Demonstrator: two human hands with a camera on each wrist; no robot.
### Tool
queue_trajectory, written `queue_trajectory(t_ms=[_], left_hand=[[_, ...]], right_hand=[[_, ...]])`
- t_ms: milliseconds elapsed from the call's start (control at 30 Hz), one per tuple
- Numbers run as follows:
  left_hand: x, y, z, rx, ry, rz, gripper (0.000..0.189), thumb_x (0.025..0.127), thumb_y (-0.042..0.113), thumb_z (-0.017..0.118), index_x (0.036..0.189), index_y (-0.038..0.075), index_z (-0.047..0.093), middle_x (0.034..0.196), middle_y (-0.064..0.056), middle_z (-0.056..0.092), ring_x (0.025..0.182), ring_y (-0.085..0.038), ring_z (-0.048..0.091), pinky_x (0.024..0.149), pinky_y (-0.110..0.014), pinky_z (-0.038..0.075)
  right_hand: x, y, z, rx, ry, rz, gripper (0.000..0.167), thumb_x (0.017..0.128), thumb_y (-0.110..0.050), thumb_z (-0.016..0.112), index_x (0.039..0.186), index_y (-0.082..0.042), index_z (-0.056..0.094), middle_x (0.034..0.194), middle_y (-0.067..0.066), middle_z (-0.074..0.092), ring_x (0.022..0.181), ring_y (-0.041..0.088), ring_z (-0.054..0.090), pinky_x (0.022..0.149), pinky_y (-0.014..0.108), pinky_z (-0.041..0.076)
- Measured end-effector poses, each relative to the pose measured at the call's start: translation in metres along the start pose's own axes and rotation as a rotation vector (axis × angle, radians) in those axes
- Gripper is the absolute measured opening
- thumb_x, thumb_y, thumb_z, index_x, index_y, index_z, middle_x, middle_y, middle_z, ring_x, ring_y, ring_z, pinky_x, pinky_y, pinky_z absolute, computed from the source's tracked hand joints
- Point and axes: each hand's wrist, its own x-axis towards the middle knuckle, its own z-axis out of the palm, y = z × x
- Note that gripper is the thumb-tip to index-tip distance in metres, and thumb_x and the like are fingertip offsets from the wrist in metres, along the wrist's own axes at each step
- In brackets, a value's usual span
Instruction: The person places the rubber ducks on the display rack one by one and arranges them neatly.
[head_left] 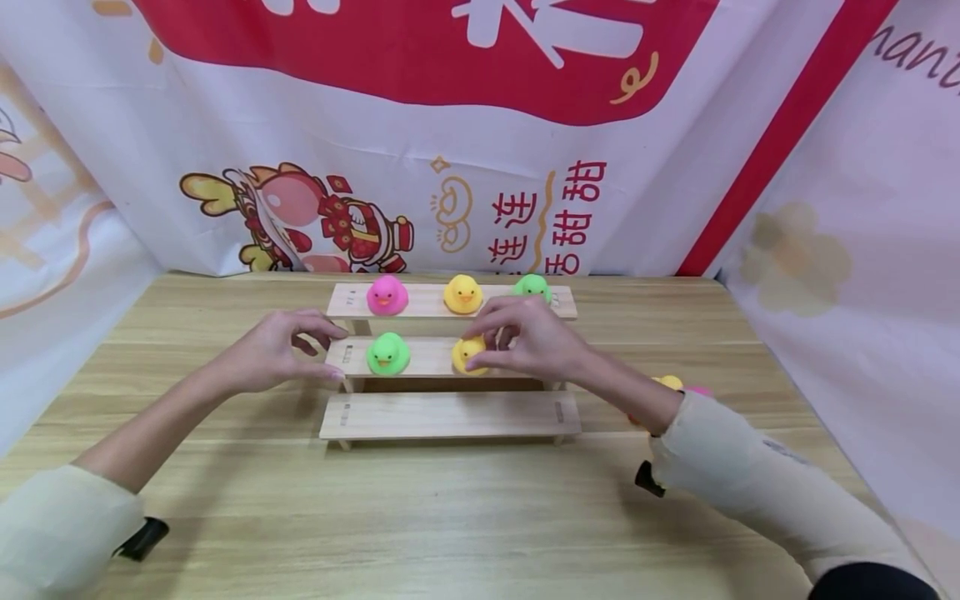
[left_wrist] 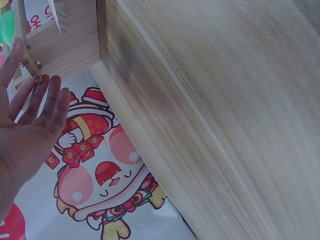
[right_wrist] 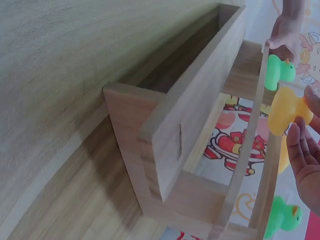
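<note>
A three-step wooden stand [head_left: 450, 415] sits on the table. On its middle step, my right hand [head_left: 534, 337] pinches a yellow toy duck [head_left: 469, 357] between thumb and fingers; the right wrist view shows the same yellow duck [right_wrist: 284, 111]. A green toy duck [head_left: 387, 355] sits left of it. My left hand [head_left: 281, 350] holds the middle step's left end, thumb at the front edge and fingers at the back. In the left wrist view the left hand's fingers [left_wrist: 47, 102] touch the board end. The top step carries a pink duck [head_left: 387, 296], a yellow duck [head_left: 462, 295] and another green duck [head_left: 532, 287].
More yellow, pink and orange items [head_left: 669, 383] lie on the table to the right, partly hidden by my right forearm. A printed white and red cloth [head_left: 420, 75] hangs behind the table [head_left: 420, 517], and pale cloths stand at both sides.
</note>
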Motion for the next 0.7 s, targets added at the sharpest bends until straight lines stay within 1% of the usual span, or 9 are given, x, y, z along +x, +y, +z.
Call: queue_trajectory(t_ms=[100, 233, 400, 500, 700], left_hand=[[0.0, 0.001, 0.0, 0.001, 0.0, -0.003, 0.049, 0.077, 0.018, 0.094, 0.117, -0.002, 0.075, 0.115, -0.012, 0.073, 0.1, -0.023, 0.066, 0.08, -0.032, 0.061], [-0.001, 0.002, 0.0, 0.003, -0.001, -0.021, 0.05, 0.077, 0.019, 0.094, 0.118, -0.003, 0.074, 0.115, -0.012, 0.073, 0.1, -0.024, 0.066, 0.08, -0.032, 0.061], [-0.001, 0.003, 0.0, -0.001, -0.005, -0.04, 0.052, 0.077, 0.02, 0.094, 0.118, -0.003, 0.074, 0.115, -0.013, 0.073, 0.099, -0.024, 0.065, 0.081, -0.034, 0.061], [-0.001, 0.003, 0.0, -0.006, -0.005, -0.041, 0.052, 0.077, 0.019, 0.094, 0.119, -0.003, 0.074, 0.115, -0.013, 0.073, 0.099, -0.024, 0.065, 0.081, -0.035, 0.061], [-0.001, 0.003, 0.0, -0.003, -0.002, -0.033, 0.051, 0.077, 0.019, 0.094, 0.118, -0.003, 0.074, 0.115, -0.013, 0.073, 0.099, -0.024, 0.065, 0.081, -0.034, 0.061]], right_hand=[[0.003, 0.0, 0.004, -0.029, -0.001, 0.01, 0.028, 0.08, -0.01, 0.09, 0.104, 0.0, 0.08, 0.101, 0.008, 0.075, 0.074, 0.01, 0.066, 0.065, 0.027, 0.062], [0.006, 0.001, 0.008, -0.054, -0.007, 0.02, 0.027, 0.081, -0.011, 0.09, 0.105, -0.001, 0.08, 0.101, 0.007, 0.075, 0.075, 0.009, 0.067, 0.065, 0.026, 0.061], [0.008, 0.004, 0.012, -0.102, -0.013, 0.005, 0.029, 0.082, -0.014, 0.089, 0.107, -0.002, 0.08, 0.103, 0.008, 0.075, 0.075, 0.007, 0.067, 0.065, 0.022, 0.06], [0.009, 0.007, 0.014, -0.133, -0.009, -0.006, 0.029, 0.083, -0.015, 0.089, 0.107, -0.003, 0.08, 0.103, 0.009, 0.076, 0.075, 0.007, 0.068, 0.064, 0.019, 0.059], [0.008, 0.005, 0.014, -0.142, 0.003, -0.008, 0.03, 0.083, -0.015, 0.089, 0.108, -0.003, 0.08, 0.103, 0.008, 0.076, 0.075, 0.007, 0.067, 0.064, 0.019, 0.059]])
